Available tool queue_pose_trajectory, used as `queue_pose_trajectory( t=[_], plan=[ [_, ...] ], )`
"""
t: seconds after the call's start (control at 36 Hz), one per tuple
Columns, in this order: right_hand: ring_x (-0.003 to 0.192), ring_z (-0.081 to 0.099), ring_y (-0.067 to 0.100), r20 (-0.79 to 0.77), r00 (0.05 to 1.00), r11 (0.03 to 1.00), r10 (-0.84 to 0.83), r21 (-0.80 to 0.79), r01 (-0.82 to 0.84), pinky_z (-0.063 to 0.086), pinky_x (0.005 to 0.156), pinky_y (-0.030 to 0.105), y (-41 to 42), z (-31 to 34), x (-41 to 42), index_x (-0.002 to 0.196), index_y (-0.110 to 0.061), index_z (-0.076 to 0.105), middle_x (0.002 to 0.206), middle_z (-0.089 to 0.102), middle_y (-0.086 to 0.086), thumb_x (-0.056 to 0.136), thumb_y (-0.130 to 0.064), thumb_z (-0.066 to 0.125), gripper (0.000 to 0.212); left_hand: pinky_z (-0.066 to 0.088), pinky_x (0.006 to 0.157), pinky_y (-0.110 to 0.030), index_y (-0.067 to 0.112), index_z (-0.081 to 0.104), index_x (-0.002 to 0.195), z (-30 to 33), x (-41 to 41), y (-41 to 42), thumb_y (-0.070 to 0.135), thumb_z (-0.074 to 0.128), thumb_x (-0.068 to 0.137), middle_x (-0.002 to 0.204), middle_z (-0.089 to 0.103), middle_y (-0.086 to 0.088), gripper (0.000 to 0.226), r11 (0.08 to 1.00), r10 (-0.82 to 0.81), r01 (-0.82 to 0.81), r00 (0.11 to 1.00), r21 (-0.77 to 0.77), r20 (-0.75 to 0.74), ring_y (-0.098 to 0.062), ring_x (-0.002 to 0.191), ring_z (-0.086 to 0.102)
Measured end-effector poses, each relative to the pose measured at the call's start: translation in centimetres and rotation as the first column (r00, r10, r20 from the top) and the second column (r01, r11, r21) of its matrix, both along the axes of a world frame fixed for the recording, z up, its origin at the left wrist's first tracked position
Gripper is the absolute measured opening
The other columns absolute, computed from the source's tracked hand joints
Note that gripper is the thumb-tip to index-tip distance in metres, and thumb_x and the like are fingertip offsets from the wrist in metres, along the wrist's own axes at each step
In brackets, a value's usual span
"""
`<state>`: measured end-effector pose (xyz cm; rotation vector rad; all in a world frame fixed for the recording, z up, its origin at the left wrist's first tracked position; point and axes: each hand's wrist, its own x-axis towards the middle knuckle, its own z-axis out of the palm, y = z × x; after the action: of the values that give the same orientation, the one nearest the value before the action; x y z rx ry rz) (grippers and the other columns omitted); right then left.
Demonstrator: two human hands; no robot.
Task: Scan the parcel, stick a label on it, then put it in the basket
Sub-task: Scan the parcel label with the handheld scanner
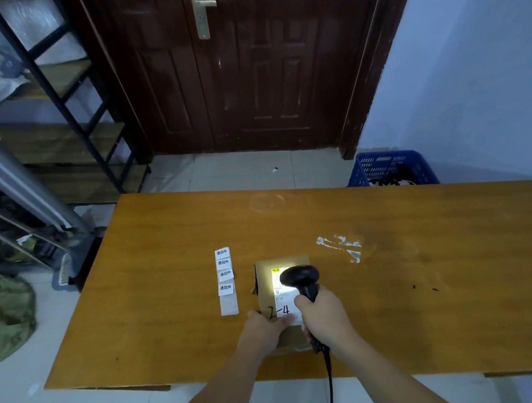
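I log the blue basket [391,169] far beyond my hands, contents unclear; left hand [262,330] flat on the parcel [284,294], right hand [326,318] gripping the scanner [301,279].

We see a dark brown panelled door [240,60] with a brass handle [202,6] at the top centre, pale blue walls [475,58] to the right, and glossy white floor tiles [240,167] below it. A black metal shelf rack [55,103] fills the upper left, and an orange-brown wooden table [435,281] spans the lower frame
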<state>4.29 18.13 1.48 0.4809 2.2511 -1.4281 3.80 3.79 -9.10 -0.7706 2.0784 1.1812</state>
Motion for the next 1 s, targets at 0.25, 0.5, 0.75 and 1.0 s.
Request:
queue_pose_trajectory(
  t=[0.25, 0.5, 0.75, 1.0],
  plan=[
    [0.045, 0.054, 0.019, 0.039, 0.999, 1.0, 0.021, -0.019, -0.02, 0.05, 0.047, 0.031, 0.4, -0.1, -0.2, 0.091, -0.01, 0.056, 0.07, 0.06, 0.014, 0.092, -0.02, 0.056, 0.01, 0.051, 0.071, -0.03, 0.015, 0.042, 0.134, 0.1, 0.0, 0.0, 0.071, 0.078, 0.071, 0.115, 0.057, -0.001, 0.093, 1.0, -0.004, 0.004, 1.0, 0.0, 0.005, -0.021, 0.101, 0.061],
    [0.039, 0.053, 0.017, 0.077, 0.997, 0.997, -0.013, -0.069, 0.018, 0.049, 0.044, 0.028, 0.4, -0.4, -0.5, 0.097, -0.005, 0.058, 0.068, 0.059, 0.014, 0.095, -0.019, 0.055, 0.014, 0.054, 0.075, -0.031, 0.013, 0.041, 0.138, 0.0, 0.0, -0.1, 0.07, 0.079, 0.072, 0.123, 0.059, -0.004, 0.095, 1.0, 0.002, -0.002, 1.0, 0.015, -0.007, -0.024, 0.106, 0.062],
    [0.041, 0.053, 0.02, 0.059, 0.998, 0.997, -0.025, -0.067, 0.029, 0.049, 0.047, 0.032, 0.5, -0.6, -0.6, 0.101, -0.001, 0.058, 0.066, 0.059, 0.015, 0.095, -0.021, 0.056, 0.021, 0.048, 0.064, -0.026, 0.015, 0.042, 0.138, 0.4, 0.0, 0.0, 0.068, 0.079, 0.073, 0.116, 0.057, 0.0, 0.091, 1.0, 0.022, -0.022, 1.0, 0.019, 0.003, -0.021, 0.101, 0.06],
    [0.04, 0.055, 0.017, 0.049, 0.998, 0.997, -0.041, -0.057, 0.043, 0.05, 0.045, 0.029, 1.6, -1.4, -0.8, 0.096, -0.009, 0.056, 0.057, 0.059, 0.005, 0.096, -0.023, 0.058, 0.015, 0.054, 0.074, -0.031, 0.015, 0.042, 0.138, 0.7, 0.1, -0.1, 0.065, 0.082, 0.073, 0.119, 0.058, 0.0, 0.091, 0.998, 0.043, -0.044, 0.999, 0.038, 0.009, -0.022, 0.104, 0.061]
  ],
)
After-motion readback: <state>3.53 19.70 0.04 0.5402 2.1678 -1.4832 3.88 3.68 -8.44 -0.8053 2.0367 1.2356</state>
